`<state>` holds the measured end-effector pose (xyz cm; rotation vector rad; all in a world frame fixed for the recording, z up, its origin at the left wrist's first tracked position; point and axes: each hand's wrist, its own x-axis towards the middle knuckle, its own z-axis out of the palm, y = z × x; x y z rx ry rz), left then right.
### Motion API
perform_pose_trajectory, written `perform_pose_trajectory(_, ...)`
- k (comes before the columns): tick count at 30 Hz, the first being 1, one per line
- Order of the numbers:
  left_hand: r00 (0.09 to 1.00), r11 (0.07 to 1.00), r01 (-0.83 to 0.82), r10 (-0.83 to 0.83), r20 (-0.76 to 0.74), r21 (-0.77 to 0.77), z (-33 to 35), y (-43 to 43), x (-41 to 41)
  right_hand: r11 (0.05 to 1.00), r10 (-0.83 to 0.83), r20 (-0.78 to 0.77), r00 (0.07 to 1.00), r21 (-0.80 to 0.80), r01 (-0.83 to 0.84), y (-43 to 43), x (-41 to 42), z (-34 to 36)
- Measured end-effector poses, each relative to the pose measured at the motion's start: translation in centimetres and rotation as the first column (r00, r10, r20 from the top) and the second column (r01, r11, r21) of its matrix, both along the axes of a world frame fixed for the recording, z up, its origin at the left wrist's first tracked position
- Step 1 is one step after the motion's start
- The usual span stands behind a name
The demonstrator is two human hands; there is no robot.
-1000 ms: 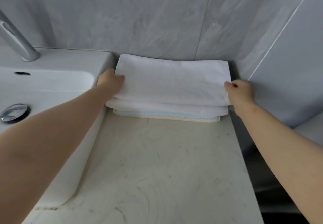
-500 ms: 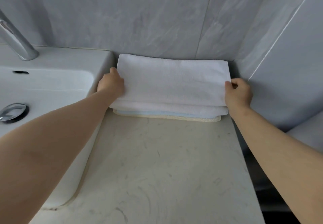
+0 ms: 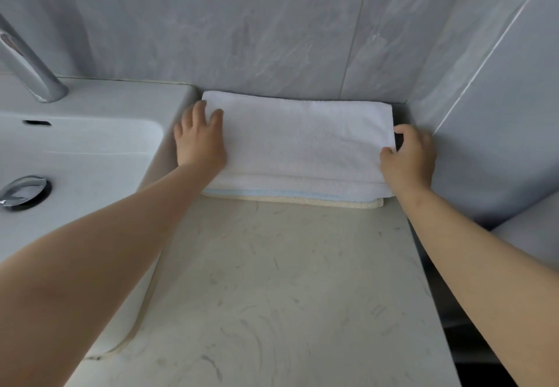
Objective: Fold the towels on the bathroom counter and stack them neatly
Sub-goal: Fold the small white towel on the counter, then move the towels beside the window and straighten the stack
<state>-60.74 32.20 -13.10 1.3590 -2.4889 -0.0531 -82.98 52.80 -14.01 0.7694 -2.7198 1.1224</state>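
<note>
White terry, the top towel (image 3: 302,138) is laid on the folded stack (image 3: 290,197) right of the sink (image 3: 121,99). Its sink-side end is pressed flat by the outstretched left hand (image 3: 199,141). Its far edge is pinched by the right hand (image 3: 408,157), seemingly to square it.

The stack of towels (image 3: 298,144) lay at the back of the worktop (image 3: 272,281), against the rear wall (image 3: 242,23), with the side wall (image 3: 499,114) to its right. The sink (image 3: 90,157) stood left of it, with the faucet (image 3: 27,66) behind the basin. The left grip (image 3: 199,140) rested on the stack's left end, and the right grip (image 3: 408,157) held its right edge.
</note>
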Motion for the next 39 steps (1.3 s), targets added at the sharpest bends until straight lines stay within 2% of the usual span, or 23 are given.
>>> perform_pose_trajectory(2, 0.991, 0.991, 0.134, -0.134, -0.029, -0.001, -0.1, 1.2, -0.4, 0.990, 0.108, -0.221, 0.969, 0.116, -0.084, -0.3, 1.5, 0.3)
perform_pose_trajectory(3, 0.980, 0.979, 0.196, -0.195, -0.029, 0.053, -0.3, 2.0, -0.7, 0.971, 0.189, -0.249, 0.950, 0.194, -0.142, -0.6, 2.5, 0.2)
perform_pose_trajectory(6, 0.959, 0.937, 0.247, -0.274, 0.078, 0.247, -1.6, 3.6, -0.9, 0.850, 0.353, -0.129, 0.927, 0.458, -0.260, -0.9, 4.3, -0.8)
perform_pose_trajectory(8, 0.946, 0.940, 0.225, -0.274, 0.174, 0.257, -2.5, 3.8, -0.4, 0.792, 0.375, -0.052, 0.925, 0.537, -0.291, -0.6, 4.4, -1.6)
perform_pose_trajectory(10, 0.944, 0.945, 0.213, -0.265, 0.199, 0.247, -2.8, 3.8, -0.2, 0.767, 0.372, -0.013, 0.928, 0.567, -0.300, -0.5, 4.2, -1.6)
perform_pose_trajectory(12, 0.950, 0.943, 0.212, -0.260, 0.171, 0.255, -2.4, 4.1, -0.4, 0.767, 0.355, 0.013, 0.935, 0.567, -0.299, -0.6, 4.3, -1.0)
perform_pose_trajectory(14, 0.962, 0.947, 0.217, -0.248, 0.109, 0.237, -1.8, 4.7, -0.5, 0.812, 0.329, -0.004, 0.944, 0.512, -0.281, -0.9, 4.8, -0.3)
perform_pose_trajectory(20, 0.973, 0.970, 0.230, -0.230, 0.000, 0.075, -0.8, 7.8, 1.6, 0.861, 0.384, -0.083, 0.920, 0.391, -0.324, 0.0, 8.4, 0.6)
perform_pose_trajectory(26, 0.963, 0.963, 0.269, -0.269, 0.009, -0.004, 0.0, 11.7, 4.8, 0.857, 0.407, -0.031, 0.913, 0.358, -0.370, 3.6, 12.4, 1.5)
perform_pose_trajectory(36, 0.968, 0.969, 0.243, -0.245, 0.064, 0.033, 0.0, 17.0, 11.0, 0.832, 0.452, 0.037, 0.891, 0.344, -0.436, 7.2, 18.5, 2.0)
perform_pose_trajectory(39, 0.970, 0.970, 0.241, -0.242, 0.032, 0.020, 0.5, 17.2, 13.0, 0.822, 0.479, 0.046, 0.877, 0.328, -0.466, 6.6, 20.5, 2.4)
